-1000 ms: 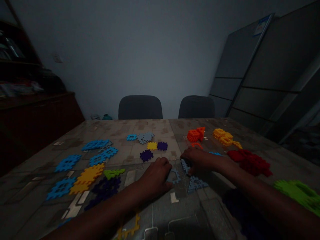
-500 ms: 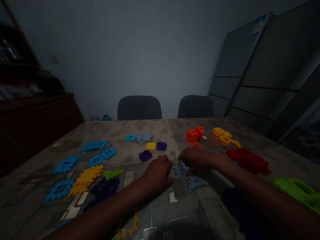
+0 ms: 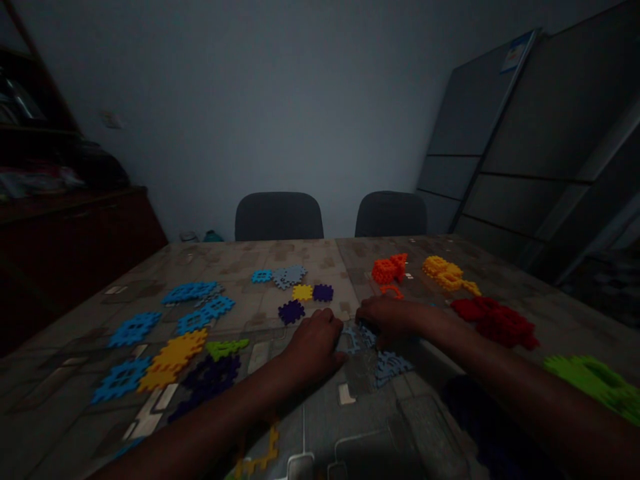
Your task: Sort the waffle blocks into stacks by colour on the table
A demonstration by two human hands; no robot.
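Patterned tbl [image 3: 225,258], 2 chairs [image 3: 279,217] & wall [image 3: 280,100] behind; L hand [image 3: 316,341], R hand [image 3: 387,316] by grey pcs [image 3: 391,369] (can't tell either grip).

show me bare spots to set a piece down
Free: tabletop between the yellow frame and rightmost purple pile; also between the far grey tiles and orange stack. Crowded: by the right hand and grey triangle; left, around yellow toothed tiles.

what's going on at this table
Someone's two bare hands are among grey pieces on a table. The left hand is at a grey frame; the right hand is over another grey piece, its grip hard to make out. A grey triangle lies just nearer. Blue pieces lie left, a red pile right.
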